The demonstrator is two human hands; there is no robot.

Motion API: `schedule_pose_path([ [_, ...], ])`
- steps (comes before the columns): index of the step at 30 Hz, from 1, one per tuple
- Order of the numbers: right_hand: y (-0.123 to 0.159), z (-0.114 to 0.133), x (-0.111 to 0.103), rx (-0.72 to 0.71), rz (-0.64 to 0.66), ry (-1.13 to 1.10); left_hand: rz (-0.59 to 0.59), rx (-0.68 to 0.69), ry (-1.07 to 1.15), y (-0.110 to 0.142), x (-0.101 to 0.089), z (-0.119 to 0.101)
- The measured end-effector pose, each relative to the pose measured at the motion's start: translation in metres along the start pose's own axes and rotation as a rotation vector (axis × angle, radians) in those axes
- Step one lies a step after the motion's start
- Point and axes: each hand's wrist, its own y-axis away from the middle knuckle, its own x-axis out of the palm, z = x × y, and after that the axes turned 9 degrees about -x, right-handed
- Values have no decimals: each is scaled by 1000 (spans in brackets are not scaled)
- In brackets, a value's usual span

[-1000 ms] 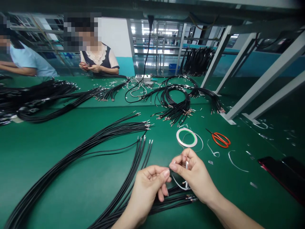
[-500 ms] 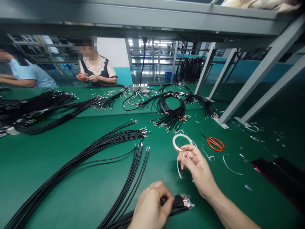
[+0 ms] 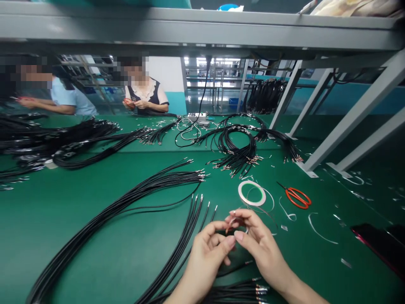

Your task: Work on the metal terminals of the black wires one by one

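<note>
White strip (image 3: pixel 232 221) looks pinched between the fingertips (image 3: pixel 238 236) of the left hand (image 3: pixel 205 264) and right hand (image 3: pixel 262 247), fingers curled in close, right above black crimped wires (image 3: pixel 177 249) on the green counter (image 3: pixel 95 261). Roll of white tape (image 3: pixel 251 193) and orange scissors (image 3: pixel 295 197) sit farther off to the right.

right hand (image 3: pixel 264 245) | forward: tape roll (image 3: pixel 252 193) blocks | left: black wires (image 3: pixel 177 249) block | rightward: gap, then orange scissors (image 3: pixel 295 197)
</note>
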Motion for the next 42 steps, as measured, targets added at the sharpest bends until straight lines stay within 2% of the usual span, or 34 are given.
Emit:
schedule_pose_path([
  [6, -5, 0, -10, -83, 0, 181, 7, -89, 17, -1, 0, 6],
  [9, -8, 1, -13, -103, -5, 259, -27, -121, 13, -1, 2, 8],
  [15, -6, -3, -3, 67, -18, 152, -100, -121, 27, -2, 5, 10],
  [21, -3, -11, 5, 119, -136, 36, -125, -85, 12, -3, 6, 21],
  [28, -1, -16, 2, 154, -138, 48, -156, -56, -23, -5, 6, 29],
  [33, -4, -14, 2, 120, -103, 22, -153, -81, -54, -5, 7, 30],
  [35, -5, -12, 1, 108, -115, 29, -122, -69, -149, -4, 4, 26],
  [37, -7, -8, -2, 106, -149, 55, -125, 38, -373, -3, -2, 20],
  [38, -8, -6, -4, 104, -172, 74, -172, 128, -535, -3, -6, 17],
  [40, -9, -2, -8, 97, -219, 116, -365, 266, -884, -3, -14, 12],
  [42, -10, 1, -12, 87, -252, 139, -524, 291, -1161, -5, -20, 10],
])
